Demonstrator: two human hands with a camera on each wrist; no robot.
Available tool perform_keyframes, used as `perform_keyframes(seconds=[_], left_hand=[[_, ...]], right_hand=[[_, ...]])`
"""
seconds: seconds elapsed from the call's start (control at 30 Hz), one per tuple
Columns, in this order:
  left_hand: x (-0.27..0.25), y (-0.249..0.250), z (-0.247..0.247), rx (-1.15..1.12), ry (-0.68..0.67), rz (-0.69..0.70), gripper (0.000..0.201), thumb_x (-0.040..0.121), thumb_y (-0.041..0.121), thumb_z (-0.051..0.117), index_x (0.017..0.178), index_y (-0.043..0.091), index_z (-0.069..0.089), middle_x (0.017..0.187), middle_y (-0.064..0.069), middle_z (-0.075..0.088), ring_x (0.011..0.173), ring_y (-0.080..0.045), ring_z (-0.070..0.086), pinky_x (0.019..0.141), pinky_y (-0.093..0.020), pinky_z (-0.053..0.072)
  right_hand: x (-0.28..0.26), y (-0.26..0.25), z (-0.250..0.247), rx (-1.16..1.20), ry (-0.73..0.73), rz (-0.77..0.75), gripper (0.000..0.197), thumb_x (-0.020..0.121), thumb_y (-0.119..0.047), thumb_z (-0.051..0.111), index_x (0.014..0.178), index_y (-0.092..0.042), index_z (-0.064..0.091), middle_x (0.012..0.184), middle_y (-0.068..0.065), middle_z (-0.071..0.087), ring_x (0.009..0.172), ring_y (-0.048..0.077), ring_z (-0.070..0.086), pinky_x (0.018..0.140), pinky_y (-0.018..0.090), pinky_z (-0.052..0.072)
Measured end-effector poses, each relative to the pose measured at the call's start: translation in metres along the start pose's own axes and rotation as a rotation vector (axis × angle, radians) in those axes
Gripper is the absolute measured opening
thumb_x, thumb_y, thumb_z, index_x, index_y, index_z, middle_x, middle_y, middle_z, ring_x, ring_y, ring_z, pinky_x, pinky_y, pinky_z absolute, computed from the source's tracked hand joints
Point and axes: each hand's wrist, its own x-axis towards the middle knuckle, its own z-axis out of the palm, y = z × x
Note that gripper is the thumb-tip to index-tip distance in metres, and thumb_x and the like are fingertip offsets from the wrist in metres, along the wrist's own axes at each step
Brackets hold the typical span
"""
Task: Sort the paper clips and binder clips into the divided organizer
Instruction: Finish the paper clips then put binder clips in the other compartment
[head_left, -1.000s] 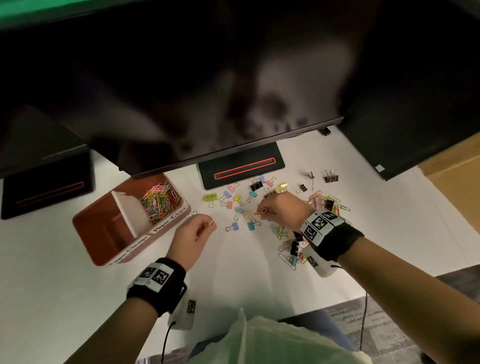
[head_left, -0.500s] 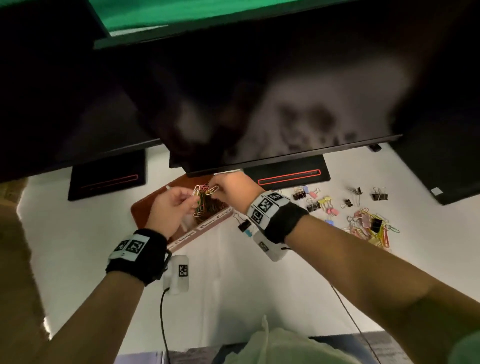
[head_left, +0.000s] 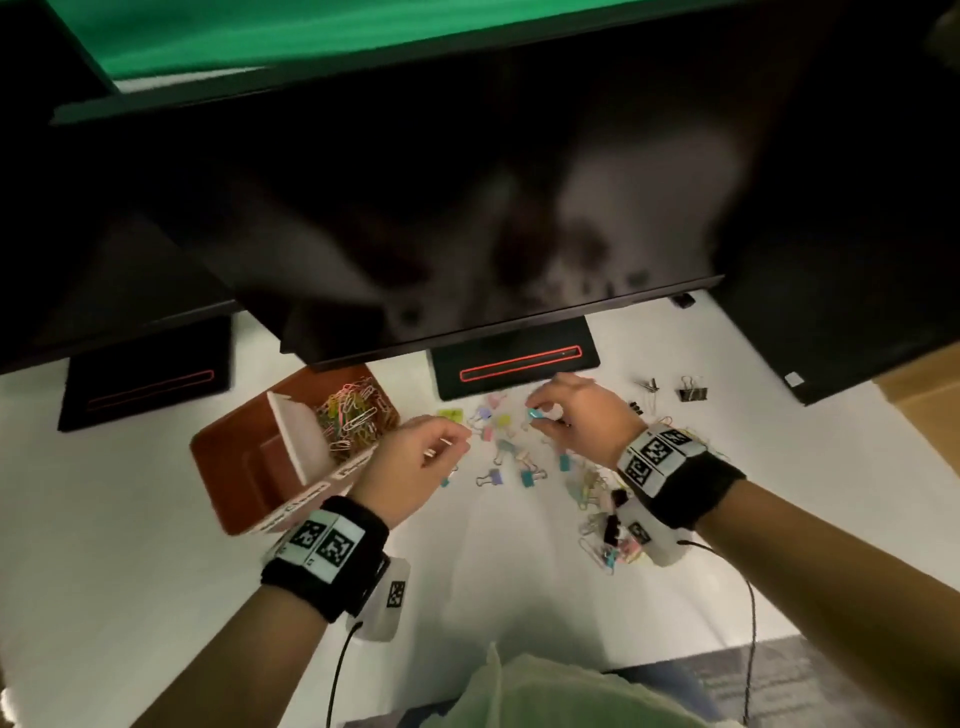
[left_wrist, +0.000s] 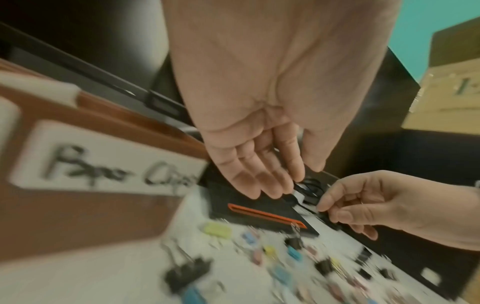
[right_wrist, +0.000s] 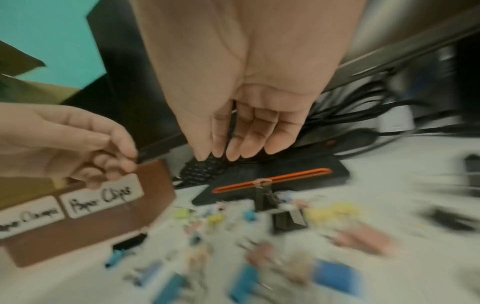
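A brown divided organizer (head_left: 244, 467) stands at the left of the white table, and coloured paper clips (head_left: 353, 415) fill its far compartment. Its labels read "Paper Clips" (right_wrist: 103, 197) and "Paper Clamps" (right_wrist: 28, 218). Pastel binder clips (head_left: 491, 475) lie scattered mid-table, and a mixed pile of clips (head_left: 597, 493) lies under my right wrist. My left hand (head_left: 457, 436) hovers beside the organizer with fingers loosely curled and nothing visible in them (left_wrist: 293, 181). My right hand (head_left: 540, 410) hangs over the scattered clips just above a teal clip (head_left: 534, 414), its fingers straight and empty (right_wrist: 221, 152).
Two black monitor bases (head_left: 514, 358) (head_left: 145, 389) sit at the back, under dark screens (head_left: 467, 208) that overhang the table. Black binder clips (head_left: 693, 392) lie at the far right, with a cardboard box (head_left: 919, 395) beyond them. Cables (right_wrist: 363, 115) run behind the base.
Both hands carried paper clips to the organizer and have come back without them. The right hand is over the scattered binder clips again and the left is beside the organizer.
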Motion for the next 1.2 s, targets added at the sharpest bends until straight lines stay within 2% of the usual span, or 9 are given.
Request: perform_keyframes(seconds=[0.1,0.2,0.37,0.5,0.6,0.7,0.87,1.03,1.2], left_hand=[[0.014,0.018,0.047,0.077,-0.114,0.02,0.016,0.087,0.025,0.06,0.103,0.026,0.063,0.1,0.008,0.062,0.084,0.0,0.06,0.075,-0.016,0.05],[0.029,0.033,0.09,0.157,-0.185,0.035,0.025,0.086,0.024,0.061,0.112,0.026,0.059,0.102,0.01,0.054,0.082,0.001,0.055,0.072,-0.003,0.04],[0.052,0.045,0.138,0.25,-0.206,-0.027,0.025,0.087,0.017,0.059,0.111,0.022,0.058,0.112,0.002,0.051,0.088,-0.012,0.056,0.085,-0.025,0.049],[0.063,0.047,0.157,0.309,-0.143,-0.046,0.034,0.086,0.019,0.059,0.119,0.024,0.055,0.113,0.003,0.047,0.093,-0.011,0.053,0.084,-0.017,0.041],[0.07,0.046,0.164,0.353,-0.109,-0.079,0.034,0.085,0.02,0.06,0.118,0.024,0.056,0.114,0.002,0.048,0.098,-0.015,0.054,0.089,-0.027,0.047],[0.078,0.046,0.166,0.379,-0.089,-0.101,0.025,0.085,0.014,0.058,0.11,0.018,0.06,0.11,0.0,0.052,0.094,-0.016,0.055,0.087,-0.026,0.047],[0.08,0.049,0.159,0.32,0.014,-0.088,0.018,0.086,0.016,0.06,0.104,0.013,0.064,0.106,-0.001,0.056,0.079,-0.011,0.057,0.078,-0.022,0.047],[0.07,0.045,0.145,0.314,0.133,-0.089,0.018,0.087,0.017,0.062,0.104,0.017,0.063,0.11,0.003,0.049,0.085,-0.01,0.054,0.082,-0.019,0.043],[0.056,0.04,0.153,0.354,0.051,-0.143,0.02,0.084,0.023,0.064,0.102,0.016,0.063,0.092,0.006,0.052,0.08,-0.011,0.054,0.079,-0.03,0.051]], right_hand=[[-0.031,0.057,-0.017,-0.031,-0.007,0.119,0.027,0.089,-0.029,0.06,0.115,-0.021,0.061,0.105,-0.002,0.056,0.087,0.013,0.056,0.079,0.028,0.048],[-0.054,0.1,-0.029,-0.035,-0.02,0.198,0.028,0.087,-0.027,0.061,0.114,-0.019,0.061,0.106,0.0,0.056,0.094,0.019,0.06,0.082,0.03,0.049],[-0.068,0.143,-0.036,-0.037,-0.076,0.179,0.03,0.086,-0.03,0.062,0.115,-0.025,0.061,0.112,0.0,0.058,0.101,0.019,0.059,0.089,0.032,0.049],[-0.067,0.156,-0.035,-0.004,-0.17,0.134,0.044,0.081,-0.039,0.066,0.123,-0.03,0.056,0.118,-0.001,0.051,0.108,0.016,0.053,0.096,0.033,0.047],[-0.063,0.159,-0.03,0.008,-0.246,0.079,0.05,0.082,-0.034,0.067,0.129,-0.027,0.052,0.12,0.002,0.049,0.111,0.018,0.05,0.098,0.035,0.045],[-0.056,0.16,-0.024,0.009,-0.261,0.044,0.047,0.084,-0.024,0.065,0.129,-0.024,0.052,0.118,0.004,0.048,0.11,0.02,0.05,0.097,0.033,0.045],[-0.05,0.165,-0.025,0.032,-0.25,0.023,0.038,0.086,-0.022,0.062,0.124,-0.022,0.057,0.118,0.002,0.049,0.102,0.017,0.055,0.09,0.026,0.047],[-0.052,0.178,-0.035,0.018,-0.14,0.044,0.037,0.085,-0.035,0.061,0.12,-0.025,0.057,0.114,-0.001,0.051,0.096,0.015,0.059,0.087,0.03,0.05],[-0.052,0.183,-0.04,-0.015,0.048,0.085,0.041,0.082,-0.031,0.066,0.122,-0.024,0.057,0.114,0.004,0.051,0.105,0.022,0.052,0.094,0.036,0.047]])
